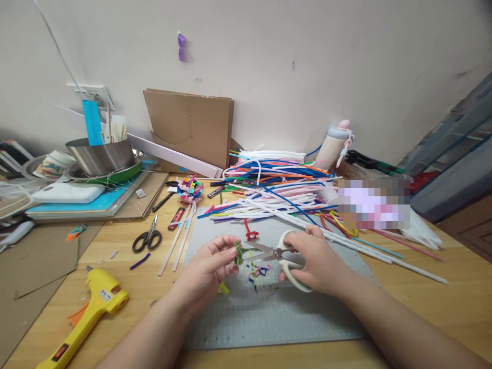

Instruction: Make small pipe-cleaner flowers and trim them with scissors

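Note:
My left hand (215, 264) pinches a small green fuzzy piece (239, 253) bent into loops, above the grey cutting mat (230, 328). My right hand (315, 259) has its fingers through the handles of white-handled scissors (277, 253). Their blades are parted and point left, at the stem of the green piece. Below the blades lie small coloured clippings (258, 272) on the mat. A red flower-shaped piece (251, 235) rests just behind the scissors. Part of a yellow piece (223, 289) shows beside my left hand.
Pipe cleaners (277, 189) are heaped behind the mat. A yellow glue gun (100, 302), black scissors (146, 240) and glue sticks (177, 241) lie to the left. Cardboard (192, 128) leans on the wall; a metal bowl (100, 156) stands back left.

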{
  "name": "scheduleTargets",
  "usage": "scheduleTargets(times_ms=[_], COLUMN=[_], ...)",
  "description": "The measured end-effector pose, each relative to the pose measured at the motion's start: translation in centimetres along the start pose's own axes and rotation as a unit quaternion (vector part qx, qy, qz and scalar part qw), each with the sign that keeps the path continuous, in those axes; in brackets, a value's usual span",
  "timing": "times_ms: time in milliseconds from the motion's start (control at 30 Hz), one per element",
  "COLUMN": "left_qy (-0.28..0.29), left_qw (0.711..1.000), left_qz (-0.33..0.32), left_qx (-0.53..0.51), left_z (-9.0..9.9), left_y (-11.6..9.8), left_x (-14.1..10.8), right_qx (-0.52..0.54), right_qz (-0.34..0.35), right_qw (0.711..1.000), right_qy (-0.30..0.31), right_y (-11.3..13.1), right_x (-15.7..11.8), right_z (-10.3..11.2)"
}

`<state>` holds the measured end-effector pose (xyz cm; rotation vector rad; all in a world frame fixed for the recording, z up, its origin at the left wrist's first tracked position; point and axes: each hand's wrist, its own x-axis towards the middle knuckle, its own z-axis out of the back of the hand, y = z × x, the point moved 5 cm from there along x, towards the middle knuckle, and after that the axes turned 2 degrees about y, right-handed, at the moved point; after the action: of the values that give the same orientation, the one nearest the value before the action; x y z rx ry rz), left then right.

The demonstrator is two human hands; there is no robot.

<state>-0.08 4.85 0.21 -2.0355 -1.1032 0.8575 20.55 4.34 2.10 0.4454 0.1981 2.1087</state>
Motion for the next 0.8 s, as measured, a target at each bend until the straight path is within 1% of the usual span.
scheduleTargets(times_ms=[267,400,567,800], left_qy=[-0.003,-0.002,0.000,0.018], left_qw=[0.997,0.997,0.998,0.997], left_qz=[0.052,0.044,0.048,0.051], left_qx=[-0.050,-0.062,-0.051,-0.053], left_z=[-0.20,-0.18,-0.28,-0.42], left_y=[0.53,0.42,0.42,0.75], left_x=[0.01,0.09,0.02,-0.05], right_qx=[-0.005,-0.003,0.001,0.002], right_qz=[-0.004,-0.006,0.002,0.012], right_qw=[1.000,1.000,1.000,1.000], right_qy=[0.001,-0.002,0.002,-0.027], right_y=[-0.05,-0.24,0.02,0.73], right_x=[0.02,0.00,-0.14,-0.44], right_z=[-0.04,0.17,0.07,0.32])
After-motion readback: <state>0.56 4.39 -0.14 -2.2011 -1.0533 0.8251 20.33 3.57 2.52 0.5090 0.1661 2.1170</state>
